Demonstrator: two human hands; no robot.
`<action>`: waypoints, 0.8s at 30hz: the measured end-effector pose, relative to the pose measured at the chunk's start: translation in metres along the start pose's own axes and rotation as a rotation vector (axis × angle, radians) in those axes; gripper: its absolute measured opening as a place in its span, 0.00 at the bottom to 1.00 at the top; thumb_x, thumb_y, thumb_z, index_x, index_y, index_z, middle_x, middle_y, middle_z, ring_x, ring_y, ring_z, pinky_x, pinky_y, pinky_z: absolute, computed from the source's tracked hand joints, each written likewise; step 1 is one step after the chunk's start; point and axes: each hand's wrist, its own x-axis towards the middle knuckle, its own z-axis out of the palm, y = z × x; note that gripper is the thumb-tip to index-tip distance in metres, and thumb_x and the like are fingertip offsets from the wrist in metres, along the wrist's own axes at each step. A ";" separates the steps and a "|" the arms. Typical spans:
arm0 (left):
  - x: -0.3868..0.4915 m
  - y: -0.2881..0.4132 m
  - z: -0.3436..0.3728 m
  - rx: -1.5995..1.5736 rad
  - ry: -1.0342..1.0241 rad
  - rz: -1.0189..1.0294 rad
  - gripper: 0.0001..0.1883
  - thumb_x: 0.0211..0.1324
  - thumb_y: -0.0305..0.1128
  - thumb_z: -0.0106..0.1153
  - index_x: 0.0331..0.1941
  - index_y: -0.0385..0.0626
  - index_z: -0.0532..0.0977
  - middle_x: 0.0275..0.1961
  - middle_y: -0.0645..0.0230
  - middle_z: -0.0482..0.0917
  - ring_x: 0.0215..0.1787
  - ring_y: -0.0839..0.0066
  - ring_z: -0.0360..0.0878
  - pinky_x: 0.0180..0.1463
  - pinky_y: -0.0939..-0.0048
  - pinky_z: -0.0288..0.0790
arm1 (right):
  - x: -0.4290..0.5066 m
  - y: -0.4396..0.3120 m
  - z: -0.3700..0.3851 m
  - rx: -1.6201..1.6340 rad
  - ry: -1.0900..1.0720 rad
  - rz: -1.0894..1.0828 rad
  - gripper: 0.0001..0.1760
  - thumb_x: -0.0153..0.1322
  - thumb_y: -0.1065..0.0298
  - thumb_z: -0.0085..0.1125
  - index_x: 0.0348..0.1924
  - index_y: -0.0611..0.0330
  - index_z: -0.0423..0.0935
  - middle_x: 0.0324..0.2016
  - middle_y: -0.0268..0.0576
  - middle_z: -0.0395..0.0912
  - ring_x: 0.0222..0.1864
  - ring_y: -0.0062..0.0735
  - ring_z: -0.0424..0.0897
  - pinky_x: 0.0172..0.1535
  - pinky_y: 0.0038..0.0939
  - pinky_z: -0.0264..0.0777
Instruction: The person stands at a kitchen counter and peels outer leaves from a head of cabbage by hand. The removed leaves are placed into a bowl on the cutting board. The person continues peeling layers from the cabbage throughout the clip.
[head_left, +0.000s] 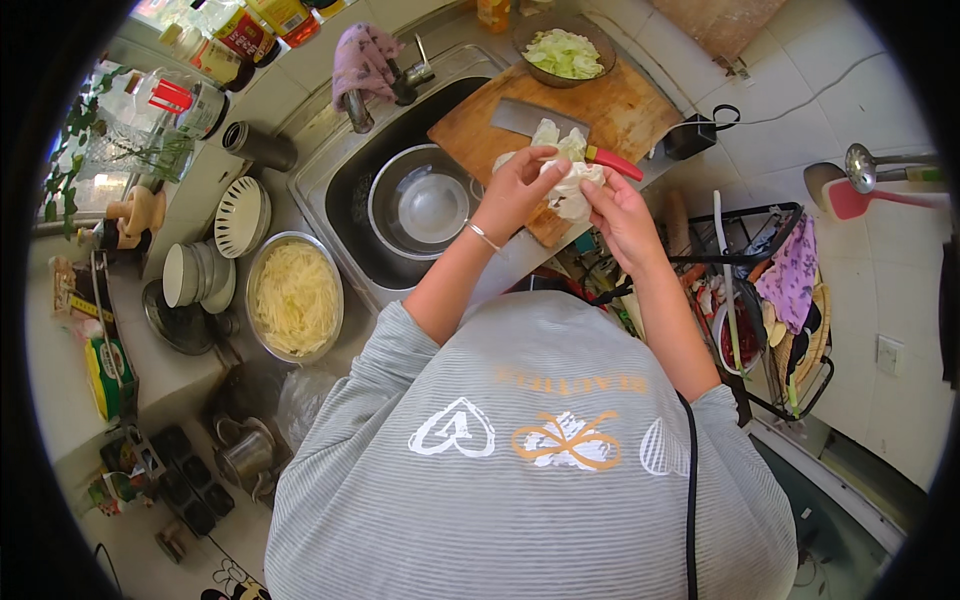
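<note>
My right hand (621, 217) pinches a pale, crumpled piece that looks like cabbage leaf (571, 196) between thumb and fingers. At its left side, the thumb and fingertips of my left hand (517, 184) grip the same piece. Both hands are above the near part of a wooden cutting board (472, 124). Just beyond them, pale green-white cabbage pieces (559, 136) lie on the board. A cleaver blade (517, 115) rests behind these pieces, its red handle (616, 163) pointing right. Farther back, a glass bowl (609, 61) holds cut cabbage (564, 54).
The board lies across part of the sink (349, 172), where a metal basin (382, 202) sits. A faucet (358, 112) has a cloth over it. Left stands a metal bowl (341, 300) of pale shreds (295, 298). A wire rack (799, 214) is at right.
</note>
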 end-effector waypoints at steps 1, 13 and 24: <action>-0.006 0.010 0.002 -0.275 -0.124 -0.116 0.20 0.67 0.36 0.64 0.59 0.44 0.73 0.50 0.63 0.83 0.53 0.74 0.81 0.57 0.74 0.72 | 0.000 -0.003 0.003 -0.026 -0.015 -0.005 0.17 0.76 0.65 0.64 0.56 0.60 0.75 0.42 0.34 0.85 0.43 0.16 0.81 0.47 0.20 0.73; -0.039 0.065 0.007 -0.312 -0.190 -0.214 0.12 0.65 0.32 0.65 0.47 0.44 0.74 0.43 0.73 0.81 0.43 0.84 0.79 0.47 0.78 0.73 | -0.009 -0.028 0.018 -0.298 0.003 -0.316 0.11 0.74 0.69 0.67 0.46 0.64 0.79 0.36 0.35 0.84 0.38 0.19 0.82 0.42 0.22 0.77; -0.046 0.082 0.027 -0.433 0.055 -0.223 0.13 0.67 0.33 0.64 0.50 0.44 0.73 0.45 0.71 0.81 0.43 0.80 0.81 0.46 0.73 0.74 | -0.006 -0.043 -0.014 0.134 -0.244 0.015 0.15 0.81 0.55 0.54 0.53 0.54 0.75 0.46 0.37 0.80 0.48 0.24 0.80 0.50 0.26 0.74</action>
